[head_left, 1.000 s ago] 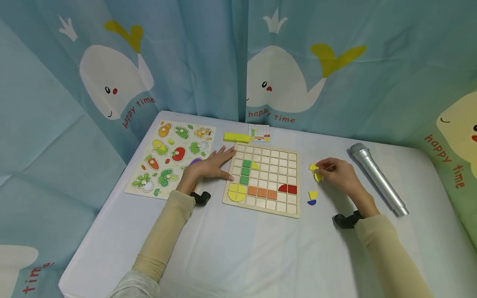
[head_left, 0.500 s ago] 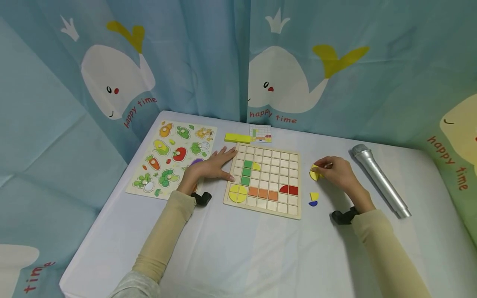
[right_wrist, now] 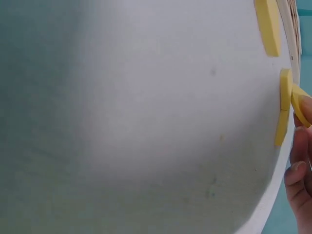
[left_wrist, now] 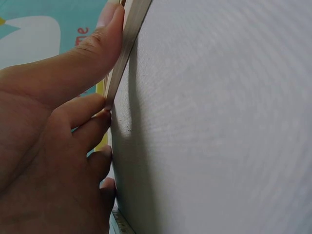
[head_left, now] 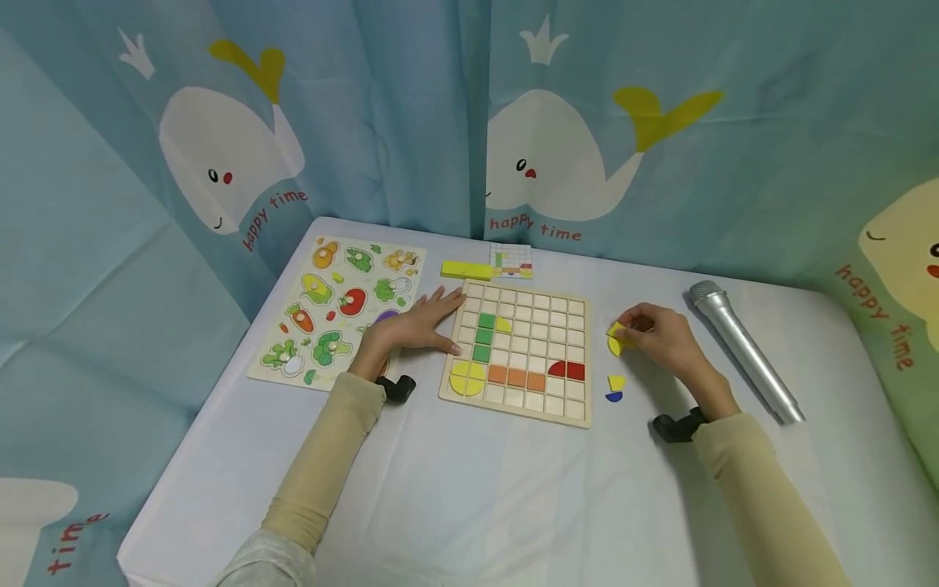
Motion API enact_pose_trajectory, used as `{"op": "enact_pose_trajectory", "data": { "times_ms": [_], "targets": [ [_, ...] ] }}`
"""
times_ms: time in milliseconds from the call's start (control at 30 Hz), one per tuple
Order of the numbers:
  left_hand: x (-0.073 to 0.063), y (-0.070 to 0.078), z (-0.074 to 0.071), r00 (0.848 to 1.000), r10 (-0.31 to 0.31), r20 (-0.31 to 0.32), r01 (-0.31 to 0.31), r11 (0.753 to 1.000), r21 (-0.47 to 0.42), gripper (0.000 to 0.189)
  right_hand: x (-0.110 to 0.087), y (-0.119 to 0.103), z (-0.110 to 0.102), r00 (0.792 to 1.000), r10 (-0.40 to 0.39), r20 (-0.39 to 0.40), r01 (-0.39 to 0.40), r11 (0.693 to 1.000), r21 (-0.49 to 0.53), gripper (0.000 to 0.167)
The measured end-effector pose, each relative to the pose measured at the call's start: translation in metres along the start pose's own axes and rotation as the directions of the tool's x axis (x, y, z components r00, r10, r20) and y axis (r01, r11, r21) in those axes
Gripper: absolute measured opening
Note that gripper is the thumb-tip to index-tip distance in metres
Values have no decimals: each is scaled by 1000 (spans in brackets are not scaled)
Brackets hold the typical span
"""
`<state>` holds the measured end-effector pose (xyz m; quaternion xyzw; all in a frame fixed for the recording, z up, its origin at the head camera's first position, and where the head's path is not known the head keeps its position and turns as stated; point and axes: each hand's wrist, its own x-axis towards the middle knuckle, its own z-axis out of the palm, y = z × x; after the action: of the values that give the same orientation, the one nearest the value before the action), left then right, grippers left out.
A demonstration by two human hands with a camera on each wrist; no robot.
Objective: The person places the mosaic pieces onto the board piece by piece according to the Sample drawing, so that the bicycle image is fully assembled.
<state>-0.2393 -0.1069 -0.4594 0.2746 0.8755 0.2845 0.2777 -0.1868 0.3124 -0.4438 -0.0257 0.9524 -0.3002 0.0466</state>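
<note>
My left hand (head_left: 412, 328) lies at the left side of a wooden grid board (head_left: 540, 332), thumb on its edge and fingers spread along the side; the left wrist view has the thumb (left_wrist: 100, 46) on the rim. Green, yellow, orange and red pieces fill some cells. Right of the board, my right hand (head_left: 658, 336) pinches a small yellow puzzle piece (right_wrist: 298, 103). Two more yellow pieces (right_wrist: 283, 95) lie on the table right against it. Nearer the front, a yellow piece (head_left: 617, 381) touches a blue half-round piece (head_left: 614, 397).
A vegetable knob puzzle (head_left: 337, 326) lies left of the board, partly under the left wrist. Behind the board are a yellow block (head_left: 465, 270) and a small pattern card (head_left: 517, 262). A silver microphone (head_left: 744, 350) lies beyond the right hand.
The right hand has shifted slightly left and its fingertips handle the yellow pieces, whose arrangement has changed. The left hand stays put on the board.
</note>
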Motion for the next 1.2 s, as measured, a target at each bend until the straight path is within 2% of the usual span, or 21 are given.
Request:
{"op": "enact_pose_trajectory", "data": {
  "times_ms": [200,433,567,800,967,1200],
  "targets": [
    [1,-1,-2,1000,-15,10,15,1000,0,102,-7,-2,-3,997,-73,-6,73,997,-19,27],
    [0,-2,-3,1000,-9,6,10,1000,-19,103,-18,-6,1,998,-56,-8,56,998,11,20],
    [0,-1,-3,1000,-17,9,17,1000,-19,104,-25,-12,4,999,-46,-3,46,997,65,18],
    [1,-1,-1,1000,-7,8,7,1000,-17,104,-35,-24,10,998,-40,50,31,985,168,26],
    [1,-2,-1,1000,-2,5,2,1000,-11,104,-39,-27,14,993,-68,96,47,977,210,34],
    [2,-1,-1,1000,-4,3,4,1000,-12,105,-43,-35,20,982,-113,152,64,953,295,25]
  ]
}}
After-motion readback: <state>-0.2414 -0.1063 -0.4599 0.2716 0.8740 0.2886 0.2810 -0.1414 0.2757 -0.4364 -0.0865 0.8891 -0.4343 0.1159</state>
